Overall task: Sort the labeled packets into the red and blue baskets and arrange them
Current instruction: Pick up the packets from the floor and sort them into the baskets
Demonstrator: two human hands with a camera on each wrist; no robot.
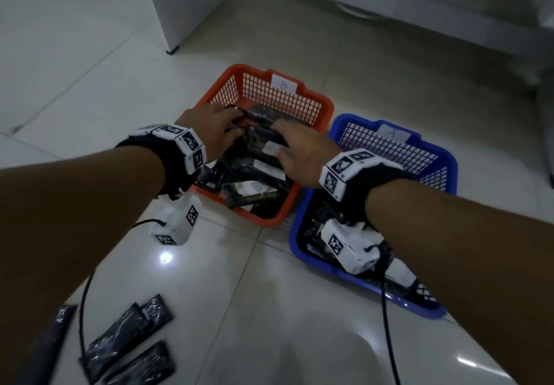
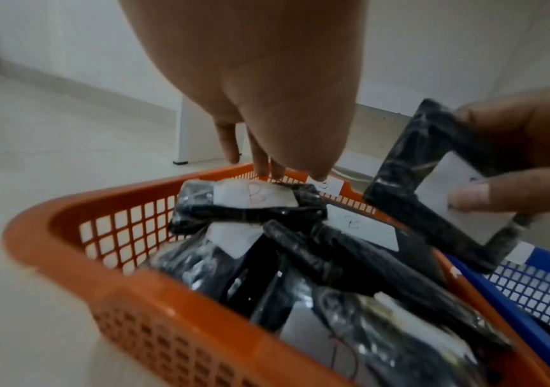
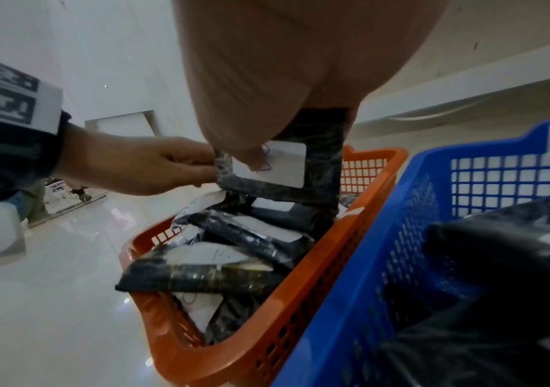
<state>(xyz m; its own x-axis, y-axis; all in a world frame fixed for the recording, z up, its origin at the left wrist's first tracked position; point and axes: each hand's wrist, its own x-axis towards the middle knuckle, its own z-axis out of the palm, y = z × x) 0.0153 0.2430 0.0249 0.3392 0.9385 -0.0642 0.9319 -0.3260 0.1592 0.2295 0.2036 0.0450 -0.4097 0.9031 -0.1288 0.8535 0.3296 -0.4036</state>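
The white tiled floor (image 1: 269, 309) carries everything, and places below are given relative to the red basket (image 1: 325, 106).

The blue basket (image 1: 446, 157) stands touching the red basket's right side. It bears a white tag on its far rim; the letter is too blurred to read. Black packets lie in its near half, partly hidden by the right forearm.

The red basket carries a white tag marked "B" (image 1: 284, 85) on its far rim. It is heaped with black packets bearing white labels (image 2: 253, 199); one label near the far wall reads "B".

Three loose black packets (image 1: 132, 336) lie on the floor well apart from the red basket, on its near left side.

A white cabinet (image 1: 186, 4) stands on the floor beyond the red basket, to its far left.

The left hand (image 1: 209, 127) reaches over the left part of the red basket, fingers (image 2: 263, 159) extended downward and close together, tips at the topmost packets. Whether they press or merely touch cannot be told.

The right hand (image 1: 299, 151) holds one black packet (image 2: 432, 183) tilted upright above the heap in the red basket, thumb and fingers (image 2: 485, 196) pinching it across its white label.
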